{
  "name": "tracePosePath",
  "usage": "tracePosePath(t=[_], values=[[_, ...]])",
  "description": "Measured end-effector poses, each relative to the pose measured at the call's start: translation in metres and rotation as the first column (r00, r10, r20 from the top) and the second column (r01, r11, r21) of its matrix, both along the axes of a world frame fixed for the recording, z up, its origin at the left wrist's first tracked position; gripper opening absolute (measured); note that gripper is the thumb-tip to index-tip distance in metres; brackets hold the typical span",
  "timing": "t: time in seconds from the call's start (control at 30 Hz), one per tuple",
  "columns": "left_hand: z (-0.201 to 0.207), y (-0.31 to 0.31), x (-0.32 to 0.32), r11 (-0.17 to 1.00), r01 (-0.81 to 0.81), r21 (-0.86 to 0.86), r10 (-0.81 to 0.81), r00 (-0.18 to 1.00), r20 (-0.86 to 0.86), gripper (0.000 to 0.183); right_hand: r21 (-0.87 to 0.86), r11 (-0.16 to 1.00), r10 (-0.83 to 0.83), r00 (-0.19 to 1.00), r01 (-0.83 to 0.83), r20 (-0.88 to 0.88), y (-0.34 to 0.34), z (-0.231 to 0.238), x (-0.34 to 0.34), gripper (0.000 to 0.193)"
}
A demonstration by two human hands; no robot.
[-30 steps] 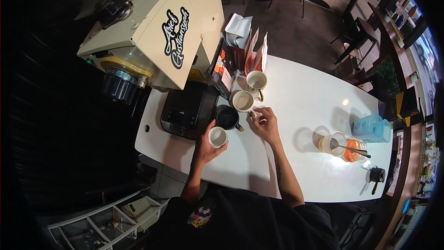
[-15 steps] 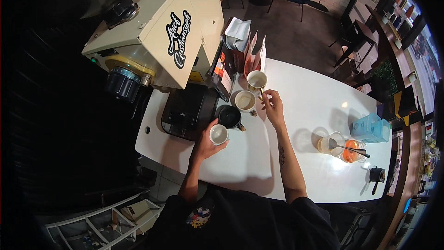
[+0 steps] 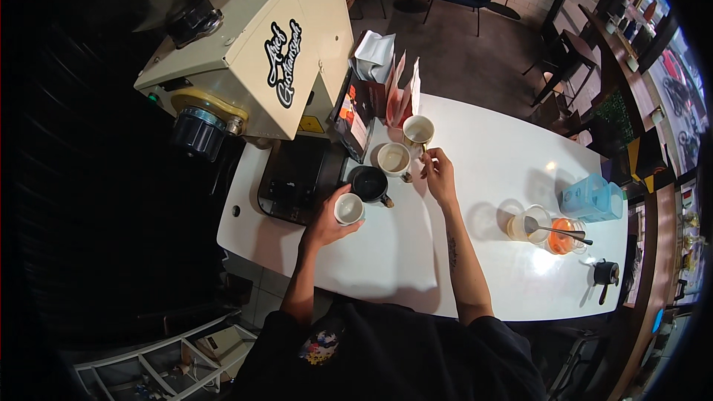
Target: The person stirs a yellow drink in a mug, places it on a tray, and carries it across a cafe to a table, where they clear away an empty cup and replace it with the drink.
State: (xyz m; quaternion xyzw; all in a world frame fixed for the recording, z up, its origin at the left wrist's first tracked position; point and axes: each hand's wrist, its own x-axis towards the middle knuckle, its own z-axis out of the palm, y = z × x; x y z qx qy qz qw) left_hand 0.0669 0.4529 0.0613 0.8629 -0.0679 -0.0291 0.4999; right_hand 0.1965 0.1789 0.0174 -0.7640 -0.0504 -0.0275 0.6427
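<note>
My left hand (image 3: 327, 224) is wrapped round a small white cup (image 3: 348, 209), its fingers curled along the side. With its fingers closed, my right hand (image 3: 440, 173) pinches the gold handle of a white mug (image 3: 419, 129), the farthest in a row. Between my hands are a white cup (image 3: 394, 158) with a brownish handle and a black cup (image 3: 368, 184), whose handle points to the right. The small cup is just in front of the black one. The insides of the pale cups look bare, while the black cup's inside is too dark to make out.
A cream grinder (image 3: 297, 52) towers at the left above a black device (image 3: 297, 178). Paper packets (image 3: 405, 93) stand behind the cups. On the white table's (image 3: 475, 282) right are a glass with a spoon (image 3: 529, 224), an orange jar (image 3: 562, 238), a blue container (image 3: 592, 199) and a portafilter (image 3: 606, 273).
The gold-handled mug has moved slightly right, away from the packets, and my right fingers have closed on its handle. My left hand still holds the small cup.
</note>
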Motion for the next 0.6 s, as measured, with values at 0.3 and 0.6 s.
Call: tracePosePath(t=[0.3, 0.6], values=[[-0.003, 0.005, 0.012, 1.0, 0.018, -0.008, -0.017, 0.997, 0.076, 0.088, 0.016, 0.998, -0.057, 0.998, 0.058, -0.017, -0.032, 0.0, -0.032, 0.017], [0.003, -0.004, 0.019, 0.999, -0.032, -0.027, 0.035, 0.994, 0.108, 0.096, 0.015, 0.994, -0.104, 0.994, 0.104, -0.037, -0.044, 0.002, -0.067, 0.019]])
